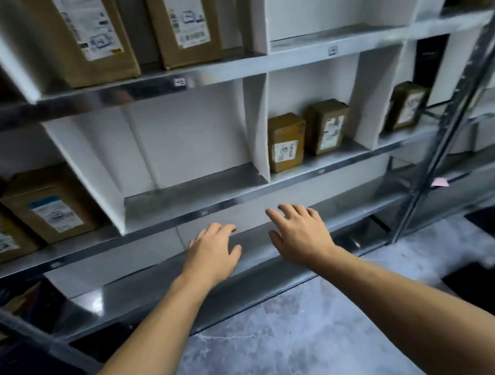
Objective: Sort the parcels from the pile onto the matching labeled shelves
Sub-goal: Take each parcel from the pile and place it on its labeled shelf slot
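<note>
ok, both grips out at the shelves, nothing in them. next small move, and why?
Probably pull both back and turn to the pile for the next parcel. The left grip and right grip are open and hold nothing, in front of the shelf edge, and no pile shows in this view.

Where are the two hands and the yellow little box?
Left hand [213,249], head view, back of the hand.
Right hand [301,236], head view, back of the hand.
Yellow box [284,130], head view, its front face above the label.
</note>
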{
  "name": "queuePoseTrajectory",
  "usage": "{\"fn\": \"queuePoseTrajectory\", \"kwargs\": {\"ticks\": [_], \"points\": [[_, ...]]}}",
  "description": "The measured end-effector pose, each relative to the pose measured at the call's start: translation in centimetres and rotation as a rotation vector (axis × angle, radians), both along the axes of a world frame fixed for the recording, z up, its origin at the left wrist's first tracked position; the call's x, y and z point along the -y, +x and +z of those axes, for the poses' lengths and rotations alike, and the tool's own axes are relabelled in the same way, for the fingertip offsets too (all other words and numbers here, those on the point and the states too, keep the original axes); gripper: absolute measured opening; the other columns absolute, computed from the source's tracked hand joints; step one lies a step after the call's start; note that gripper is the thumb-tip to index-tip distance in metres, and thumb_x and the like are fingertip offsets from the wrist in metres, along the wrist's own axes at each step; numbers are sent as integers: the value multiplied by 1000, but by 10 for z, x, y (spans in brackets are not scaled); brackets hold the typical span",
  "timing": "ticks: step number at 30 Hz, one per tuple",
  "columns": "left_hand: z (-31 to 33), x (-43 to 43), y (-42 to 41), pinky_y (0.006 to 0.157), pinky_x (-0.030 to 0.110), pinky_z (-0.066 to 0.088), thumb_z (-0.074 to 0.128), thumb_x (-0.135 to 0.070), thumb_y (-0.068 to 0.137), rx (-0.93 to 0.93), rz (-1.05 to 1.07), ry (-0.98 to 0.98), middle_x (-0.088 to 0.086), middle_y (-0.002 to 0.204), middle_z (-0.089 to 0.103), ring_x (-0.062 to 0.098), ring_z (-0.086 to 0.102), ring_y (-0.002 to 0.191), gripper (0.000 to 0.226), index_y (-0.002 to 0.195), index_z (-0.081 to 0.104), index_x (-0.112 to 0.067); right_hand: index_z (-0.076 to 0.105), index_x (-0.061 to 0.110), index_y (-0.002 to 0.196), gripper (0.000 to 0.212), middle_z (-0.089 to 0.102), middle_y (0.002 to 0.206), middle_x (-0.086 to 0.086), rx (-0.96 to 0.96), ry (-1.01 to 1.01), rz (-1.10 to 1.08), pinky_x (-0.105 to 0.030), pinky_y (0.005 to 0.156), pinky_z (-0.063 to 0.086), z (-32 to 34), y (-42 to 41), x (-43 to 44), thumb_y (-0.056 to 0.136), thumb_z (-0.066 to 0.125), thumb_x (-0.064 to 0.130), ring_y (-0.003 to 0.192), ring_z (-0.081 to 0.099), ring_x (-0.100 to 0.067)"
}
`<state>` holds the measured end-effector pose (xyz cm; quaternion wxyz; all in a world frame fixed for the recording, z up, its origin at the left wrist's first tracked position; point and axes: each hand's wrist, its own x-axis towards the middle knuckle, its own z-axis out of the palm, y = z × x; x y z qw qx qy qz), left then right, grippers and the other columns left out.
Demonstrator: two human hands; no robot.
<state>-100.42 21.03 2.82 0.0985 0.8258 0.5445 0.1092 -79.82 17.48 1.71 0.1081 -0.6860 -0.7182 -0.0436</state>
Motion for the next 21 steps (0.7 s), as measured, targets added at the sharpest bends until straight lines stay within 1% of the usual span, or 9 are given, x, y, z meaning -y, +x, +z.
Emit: {"fn": "queuePoseTrajectory", "kwargs": {"ticks": [5,9,14,17,21], "points": [[5,8,106,104,36,33,48,-42,95,5,-103,42,-3,139,46,21,42,125,46,139,43,-30,45,24,140,45,54,135,-5,48,2,-123,-43,103,38,4,101,38,97,47,40,128,48,-32],[9,23,219,104,37,34,49,-42,95,31,-228,59,-3,137,48,21,43,124,46,138,44,-30,46,25,138,44,52,135,-4,87,0,-234,-42,101,37,7,197,78,97,46,41,127,47,-30],[3,55,363,102,36,35,51,-41,93,70,-388,71,-3,137,49,21,45,124,47,138,45,-29,46,25,135,41,53,126,-2,125,5,-412,-41,93,40,8,322,138,98,41,42,119,50,-30],[-1,76,434,102,37,37,51,-40,92,72,-483,46,-4,137,49,22,46,122,47,137,46,-29,45,23,135,43,51,128,-5,146,-30,-496,-43,93,41,6,386,175,97,42,44,120,50,-32],[-5,91,509,98,37,38,51,-41,91,72,-586,55,-4,133,50,22,47,118,45,134,47,-29,45,22,136,45,51,133,-8,149,-55,-614,-44,97,41,3,451,213,97,42,44,124,48,-32]]}}
